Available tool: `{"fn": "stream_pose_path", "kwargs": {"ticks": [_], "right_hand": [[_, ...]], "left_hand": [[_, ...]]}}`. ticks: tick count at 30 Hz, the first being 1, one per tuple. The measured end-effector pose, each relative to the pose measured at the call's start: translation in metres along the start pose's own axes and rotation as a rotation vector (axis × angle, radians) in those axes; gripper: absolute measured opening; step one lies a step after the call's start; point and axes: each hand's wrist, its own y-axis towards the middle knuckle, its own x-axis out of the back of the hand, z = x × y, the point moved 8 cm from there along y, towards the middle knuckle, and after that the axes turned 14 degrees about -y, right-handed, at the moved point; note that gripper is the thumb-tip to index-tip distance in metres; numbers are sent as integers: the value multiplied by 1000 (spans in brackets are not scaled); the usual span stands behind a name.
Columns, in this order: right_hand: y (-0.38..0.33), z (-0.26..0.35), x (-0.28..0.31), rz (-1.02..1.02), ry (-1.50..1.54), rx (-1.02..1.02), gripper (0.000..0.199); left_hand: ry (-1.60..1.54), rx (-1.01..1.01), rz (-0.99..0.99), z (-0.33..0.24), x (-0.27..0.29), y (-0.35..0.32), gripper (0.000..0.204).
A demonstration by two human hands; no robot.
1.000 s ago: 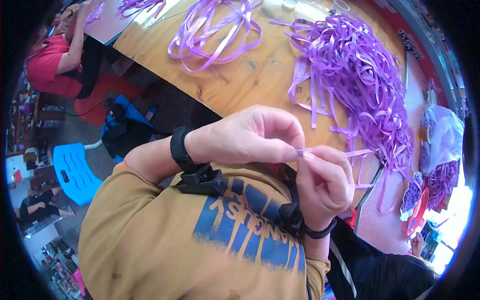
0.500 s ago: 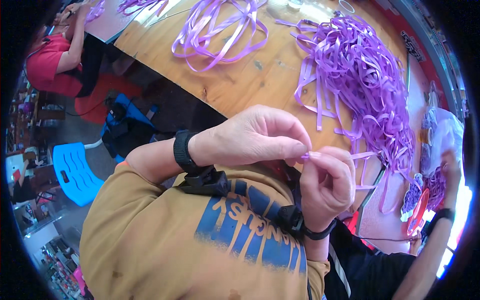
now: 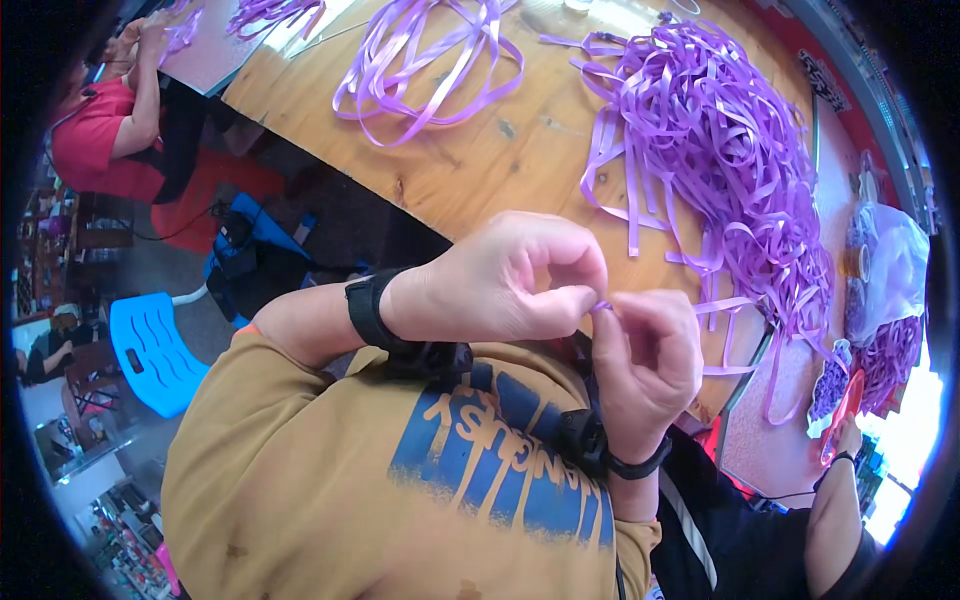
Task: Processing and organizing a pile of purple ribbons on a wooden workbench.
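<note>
ribbon (image 3: 600,306), a thin purple strip, sits pinched between the two hands right at chest height, just off the near edge of the wooden table (image 3: 480,160). the left hand (image 3: 495,280) curls over from the left with thumb and forefinger closed together on the strip's end; the right hand (image 3: 645,355) meets it from below, its fingers also closed on the same bit of ribbon, so both grips are clamped on it and the fingertips nearly touch. only a tiny part of the strip shows between them, so what shape it has taken so far cannot be told.

judging by the table, most of the work seems left: a big tangled heap of ribbon (image 3: 720,150) covers the far right part, and a looser bundle of long loops (image 3: 430,60) lies further left, well apart from the hands. a clear bag (image 3: 885,265) at the right edge looks to hold purple pieces, maybe finished ones, though that is too small to tell.

compared with half a second ago and a second ago, the hands have hardly moved; they stay locked together on the strip, with only a slight shift of the fingers. another person's arm (image 3: 835,510) remains at the lower right, and a person in a red top (image 3: 90,140) sits at the far left.
</note>
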Motion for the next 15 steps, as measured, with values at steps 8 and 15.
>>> {"fn": "stream_pose_path", "kwargs": {"ticks": [8, 15], "right_hand": [[5, 22, -7, -8, -218, 345, 17], [8, 18, -15, 125, -178, 282, 15]], "left_hand": [[87, -36, -67, -3, 9, -1, 1], [-32, -34, -92, -2, 16, -3, 3]]}}
